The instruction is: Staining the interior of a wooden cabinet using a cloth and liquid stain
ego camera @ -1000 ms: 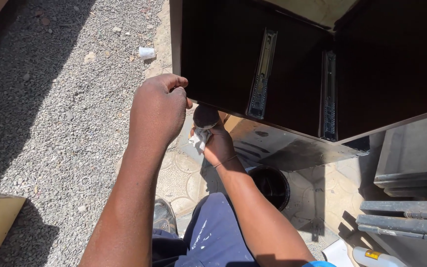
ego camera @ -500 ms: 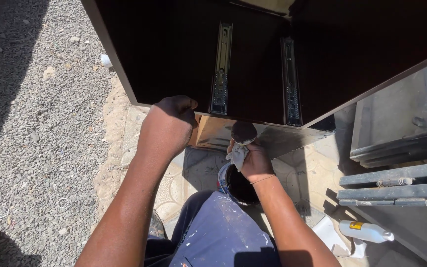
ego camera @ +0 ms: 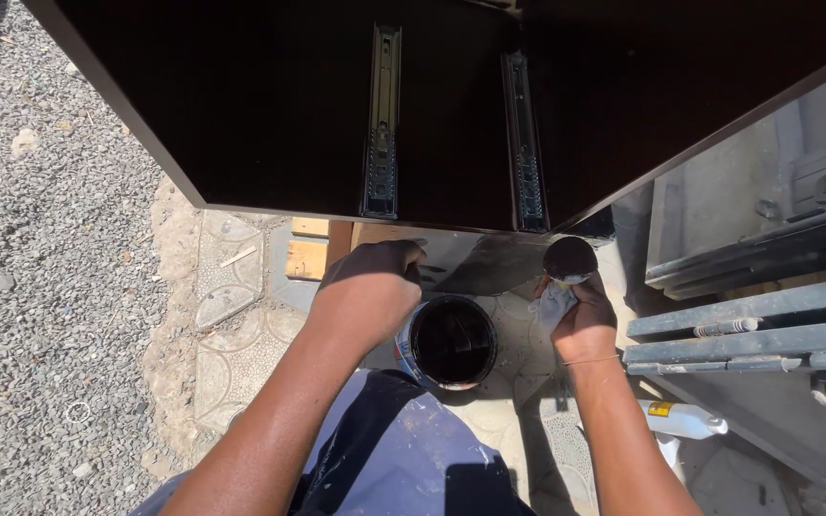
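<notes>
Below left hand [ego camera: 370,291], paint can [ego camera: 451,341], right hand [ego camera: 580,320] gripping rag [ego camera: 554,304]

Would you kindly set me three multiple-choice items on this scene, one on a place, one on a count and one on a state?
1. Where is the open can?
A. on the ground between the two hands
B. on top of the dark cabinet
C. out on the gravel

2. How many metal drawer slides show inside the dark cabinet?
A. one
B. two
C. four

3. What is the right hand doing?
A. resting flat and empty
B. gripping a white cloth wad with a dark round pad
C. holding the spray bottle

Key: 1 A, the can sits on the paving between the left hand and the right hand. 2 B, two parallel slides run along the panel. 3 B, its fingers close round the cloth wad.
</notes>
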